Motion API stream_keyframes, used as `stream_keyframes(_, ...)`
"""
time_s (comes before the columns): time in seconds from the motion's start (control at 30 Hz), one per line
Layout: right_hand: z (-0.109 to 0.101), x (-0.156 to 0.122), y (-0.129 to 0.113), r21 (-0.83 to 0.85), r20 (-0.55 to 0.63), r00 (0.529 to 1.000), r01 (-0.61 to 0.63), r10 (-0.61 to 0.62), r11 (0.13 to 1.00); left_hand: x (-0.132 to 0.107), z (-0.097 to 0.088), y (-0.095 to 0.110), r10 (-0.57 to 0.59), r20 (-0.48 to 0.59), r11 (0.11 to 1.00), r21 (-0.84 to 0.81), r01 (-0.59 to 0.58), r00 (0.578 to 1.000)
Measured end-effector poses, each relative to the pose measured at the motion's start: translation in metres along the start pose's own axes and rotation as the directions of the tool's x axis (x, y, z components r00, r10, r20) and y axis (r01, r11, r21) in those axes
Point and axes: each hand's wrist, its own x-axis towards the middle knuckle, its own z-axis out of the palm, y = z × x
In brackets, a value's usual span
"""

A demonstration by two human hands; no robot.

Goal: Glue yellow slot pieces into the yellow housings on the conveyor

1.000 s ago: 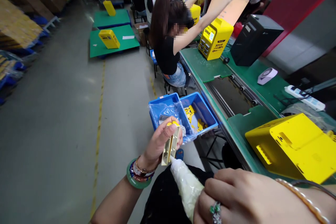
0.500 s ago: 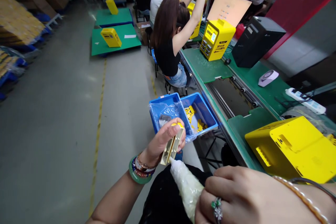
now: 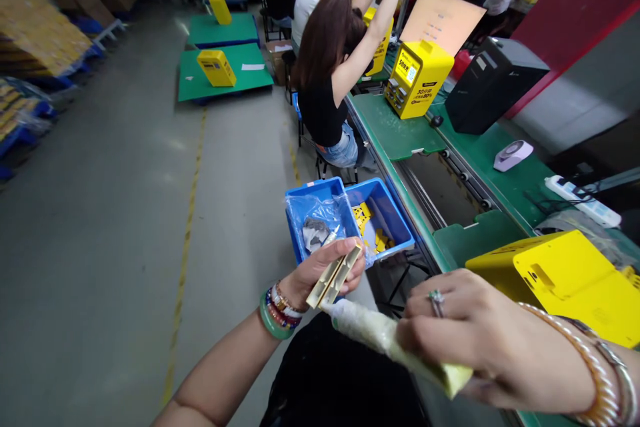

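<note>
My left hand (image 3: pixel 320 270) is closed around a narrow cream and yellow plastic part (image 3: pixel 334 276), held out over my lap. My right hand (image 3: pixel 460 330) grips a plastic squeeze bag of pale paste (image 3: pixel 387 339), its tip touching the lower end of that part. Bracelets sit on both wrists and a ring on my right hand. Two blue bins (image 3: pixel 387 240) stand just beyond my left hand, one lined with a plastic bag, the other holding small yellow pieces (image 3: pixel 369 221). A yellow housing (image 3: pixel 565 280) lies on the green bench (image 3: pixel 400 130) at my right.
A seated person (image 3: pixel 327 80) in a black top raises both arms further along the bench. A yellow kiosk unit (image 3: pixel 415 77), a black box (image 3: pixel 493 83), a white device (image 3: pixel 510 155) and a power strip (image 3: pixel 583 192) sit on the bench. Green pallets (image 3: pixel 225 70) lie on the floor.
My right hand has rolled over and tilted the squeeze bag flatter. My left hand has tipped the part further over. The view has shifted slightly.
</note>
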Motion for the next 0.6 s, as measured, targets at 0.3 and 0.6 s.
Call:
stream_keyframes(0.3, 0.053, -0.056, 0.012, 0.640, -0.607, 0.395, -0.272, 0.690, 0.719, 0.003, -0.005, -0.007, 0.252, -0.291, 0.959, -0.053, -0.279, 0.923)
stream_keyframes(0.6, 0.096, -0.036, -0.011, 0.701, -0.671, 0.074, -0.258, 0.737, 0.664, 0.010, 0.024, -0.018, 0.419, -0.537, 0.890, 0.084, -0.448, 0.732)
